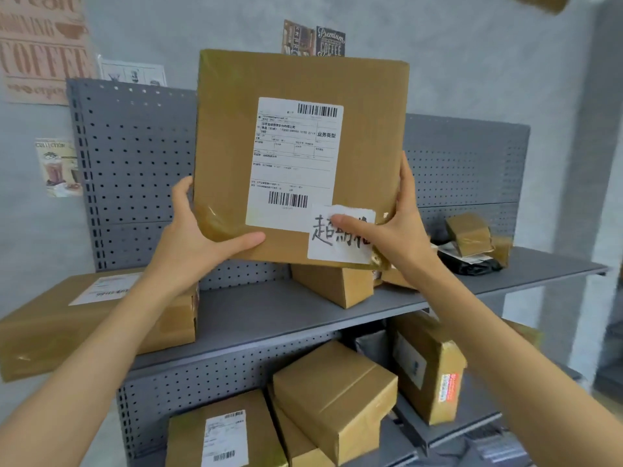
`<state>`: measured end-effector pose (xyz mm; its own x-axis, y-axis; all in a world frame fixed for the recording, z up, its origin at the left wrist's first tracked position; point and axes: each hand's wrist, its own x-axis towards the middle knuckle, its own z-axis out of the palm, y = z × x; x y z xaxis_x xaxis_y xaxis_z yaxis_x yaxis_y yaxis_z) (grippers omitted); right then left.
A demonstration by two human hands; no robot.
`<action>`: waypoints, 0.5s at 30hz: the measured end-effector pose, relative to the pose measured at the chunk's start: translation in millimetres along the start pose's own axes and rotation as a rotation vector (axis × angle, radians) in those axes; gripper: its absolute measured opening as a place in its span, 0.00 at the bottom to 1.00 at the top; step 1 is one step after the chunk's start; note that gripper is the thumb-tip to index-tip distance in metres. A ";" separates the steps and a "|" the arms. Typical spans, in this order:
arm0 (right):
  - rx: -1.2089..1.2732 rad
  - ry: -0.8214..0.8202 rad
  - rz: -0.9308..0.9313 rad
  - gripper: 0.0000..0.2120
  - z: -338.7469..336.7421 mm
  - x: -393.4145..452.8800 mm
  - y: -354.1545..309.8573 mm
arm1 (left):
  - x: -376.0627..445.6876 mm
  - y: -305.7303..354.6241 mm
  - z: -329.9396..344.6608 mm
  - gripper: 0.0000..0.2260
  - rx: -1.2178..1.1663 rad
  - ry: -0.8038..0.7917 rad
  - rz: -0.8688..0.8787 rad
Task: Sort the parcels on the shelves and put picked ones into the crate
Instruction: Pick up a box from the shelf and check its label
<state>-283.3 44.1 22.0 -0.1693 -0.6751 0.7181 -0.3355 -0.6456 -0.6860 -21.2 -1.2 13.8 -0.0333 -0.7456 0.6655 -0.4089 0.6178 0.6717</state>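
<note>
— Between my two hands, raised face-on above the upper shelf, is the flat brown cardboard parcel with the white shipping label (300, 156). My left hand (199, 237) holds its lower left edge, thumb across the front, fingers behind. My right hand (394, 224) holds the lower right corner, thumb pressed on the white handwritten paper slip (340, 234) stuck there.

— What could go wrong from here?

— Both grips sit low on a tall parcel, so I judge the top could tip toward me or away if I swing it fast. The clear tape looks slick under my left thumb. My right thumb rests on the slip, which could peel or tear if the box slides.

— Anything nearby to knock?

— Just below my right hand is a small plain brown cardboard box (333, 284) on the grey metal shelf (256, 311); lowering the parcel carelessly could push it. Beyond my right hand a small taped brown box (470, 234) sits on a black plastic mailer (478, 264) near the shelf edge.

— And the crate?

— I cannot see it, so I cannot tell what it holds. The shelves act as the holders: under my left forearm lies a large flat brown carton with a label (101, 318), and the lower shelf below my arms carries several taped brown boxes (337, 392).
</note>
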 end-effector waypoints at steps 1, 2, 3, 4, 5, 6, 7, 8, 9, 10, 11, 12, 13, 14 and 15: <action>-0.017 0.016 -0.010 0.60 -13.4 -6.3 -4.3 | -3.8 12.2 7.5 0.54 -0.006 -0.003 0.008; -0.035 0.032 -0.018 0.59 -28.7 -13.8 -8.7 | -8.1 25.6 16.9 0.54 -0.015 -0.011 0.021; -0.048 0.054 -0.021 0.59 -46.1 -22.7 -12.7 | -13.0 40.3 28.6 0.54 -0.022 -0.024 0.044; -0.056 0.082 -0.016 0.60 -66.2 -33.1 -16.5 | -18.8 55.9 42.9 0.54 -0.025 -0.041 0.069; -0.065 0.115 -0.006 0.59 -89.1 -44.5 -20.0 | -25.7 72.3 59.5 0.54 -0.027 -0.061 0.094; -0.084 0.152 0.004 0.58 -114.2 -57.1 -23.9 | -33.8 89.3 78.2 0.54 -0.033 -0.083 0.116; -0.114 0.190 0.014 0.56 -141.8 -70.9 -28.4 | -43.3 106.4 98.5 0.54 -0.044 -0.110 0.137; -0.150 0.225 0.026 0.53 -171.7 -86.0 -33.5 | -54.7 124.2 120.6 0.54 -0.059 -0.141 0.155; -0.186 0.259 0.043 0.50 -202.5 -103.0 -39.7 | -67.8 142.4 143.5 0.55 -0.076 -0.175 0.170; -0.225 0.293 0.061 0.49 -233.7 -121.5 -47.0 | -82.3 160.6 167.4 0.55 -0.101 -0.215 0.185; -0.267 0.331 0.077 0.49 -265.2 -141.7 -55.4 | -98.4 180.3 191.7 0.55 -0.131 -0.259 0.203; -0.308 0.370 0.090 0.49 -296.8 -163.2 -64.8 | -115.5 201.2 216.6 0.56 -0.162 -0.304 0.220; -0.349 0.411 0.106 0.49 -328.1 -186.3 -75.2 | -134.2 223.6 241.4 0.56 -0.189 -0.348 0.233; -0.391 0.455 0.123 0.49 -358.6 -210.5 -86.9 | -154.0 247.5 266.0 0.56 -0.215 -0.396 0.242; -0.436 0.502 0.141 0.49 -388.9 -236.4 -99.7 | -176.1 273.1 290.8 0.56 -0.244 -0.453 0.253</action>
<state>-570.3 406.9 -33.8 -0.6133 -0.4264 0.6649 -0.6038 -0.2895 -0.7427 -392.2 226.1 -14.6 -0.5124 -0.5667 0.6452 -0.1170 0.7904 0.6013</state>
